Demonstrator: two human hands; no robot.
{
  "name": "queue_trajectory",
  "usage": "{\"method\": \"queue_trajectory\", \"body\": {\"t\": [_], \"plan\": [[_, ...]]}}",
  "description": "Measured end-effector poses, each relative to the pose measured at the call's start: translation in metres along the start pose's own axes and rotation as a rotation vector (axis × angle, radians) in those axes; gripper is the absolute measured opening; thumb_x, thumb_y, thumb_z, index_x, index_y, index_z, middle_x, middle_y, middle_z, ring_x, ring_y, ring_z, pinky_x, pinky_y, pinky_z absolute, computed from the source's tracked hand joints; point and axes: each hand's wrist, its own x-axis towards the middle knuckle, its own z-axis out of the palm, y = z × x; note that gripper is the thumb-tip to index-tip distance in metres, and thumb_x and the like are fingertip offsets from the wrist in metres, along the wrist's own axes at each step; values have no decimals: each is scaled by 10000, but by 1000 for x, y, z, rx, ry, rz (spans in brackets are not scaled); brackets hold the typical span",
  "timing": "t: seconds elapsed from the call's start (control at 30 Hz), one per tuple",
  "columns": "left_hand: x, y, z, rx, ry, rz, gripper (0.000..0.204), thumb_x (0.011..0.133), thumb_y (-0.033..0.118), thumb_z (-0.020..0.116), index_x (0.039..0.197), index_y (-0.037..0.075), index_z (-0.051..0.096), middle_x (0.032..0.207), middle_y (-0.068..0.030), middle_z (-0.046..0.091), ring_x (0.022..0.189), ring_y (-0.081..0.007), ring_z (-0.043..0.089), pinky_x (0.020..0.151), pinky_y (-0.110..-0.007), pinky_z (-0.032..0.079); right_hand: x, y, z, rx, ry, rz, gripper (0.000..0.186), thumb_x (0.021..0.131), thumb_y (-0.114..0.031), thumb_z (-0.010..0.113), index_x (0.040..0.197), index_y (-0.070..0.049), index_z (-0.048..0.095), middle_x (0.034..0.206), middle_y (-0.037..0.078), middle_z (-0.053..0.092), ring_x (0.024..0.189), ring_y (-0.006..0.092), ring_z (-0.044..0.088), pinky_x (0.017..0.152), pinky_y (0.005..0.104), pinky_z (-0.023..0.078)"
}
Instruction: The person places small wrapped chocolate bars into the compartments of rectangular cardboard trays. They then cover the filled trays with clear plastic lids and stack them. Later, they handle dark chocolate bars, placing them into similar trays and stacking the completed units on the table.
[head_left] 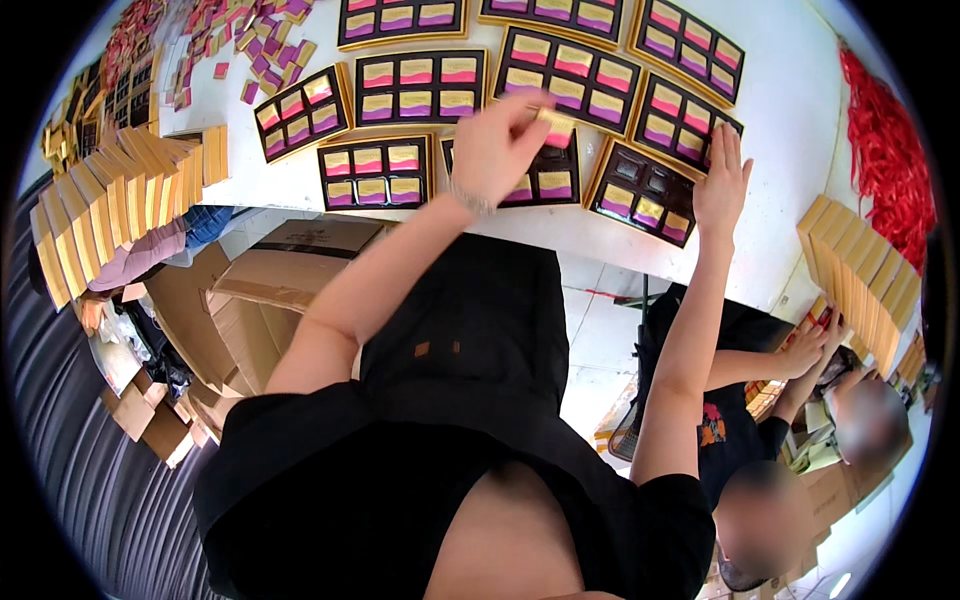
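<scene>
My left hand (pixel 497 150) is pinching a small pink and gold piece (pixel 557 130) above a black tray with a gold rim (pixel 462 170), partly hidden by the hand. My right hand (pixel 718 190) has its fingers stretched out on the right side of the trays, touching near the edges of the middle-right tray (pixel 680 98) and the lower-right tray (pixel 618 176). That lower-right tray shows empty upper compartments and purple and gold pieces below. Several other filled trays (pixel 375 172) surround my hands on the white table (pixel 770 110).
Loose pieces (pixel 270 55) lie at top left, stacked gold-edged boxes (pixel 120 200) at left and more (pixel 860 280) at right beside red shred (pixel 885 140). Cardboard boxes (pixel 260 275) sit below the table. Two co-workers (pixel 760 515) are at lower right, their hands (pixel 805 355) near the table.
</scene>
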Motion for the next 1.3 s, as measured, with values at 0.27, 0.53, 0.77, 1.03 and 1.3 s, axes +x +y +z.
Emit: {"method": "queue_trajectory", "body": {"t": [0.27,0.53,0.77,1.03,1.3], "plan": [[-37,-42,3,199,253,185,162,794,138,714,923,53,664,807,-84,634,635,-213,631,576,-328,507,-2,-5,-4,-40,-44,71,689,765,129,473,1416,-84,390,1495,71,350,1399,246,296,1129,528,220],[-42,-38,-13,685,290,394,270,763,147,690,1021,79,649,1110,-74,584,1071,-236,548,848,-388,441,-15,-87,-31,266,164,-93,502,866,-38,567,1355,-40,454,1422,158,432,1341,336,377,1106,523,259],[-6,-51,-145,819,595,399,420,780,13,609,1196,40,562,1224,-129,580,1127,-303,538,956,-430,390,-32,-215,-32,398,-160,-540,540,855,-177,637,1344,-23,467,1410,124,458,1344,300,388,1123,551,189],[132,-156,-355,617,847,-126,229,783,134,658,1006,109,702,1012,-120,673,925,-293,640,847,-381,505,129,-353,-21,751,112,-684,311,806,-15,623,1116,-39,615,1051,151,640,952,340,617,791,424,506],[202,-210,-397,469,1031,-129,317,754,193,691,1064,130,700,965,-108,688,911,-286,652,836,-374,509,316,-545,66,623,133,-871,249,826,-44,581,1065,-56,650,1001,167,663,905,349,636,794,434,509]]}}
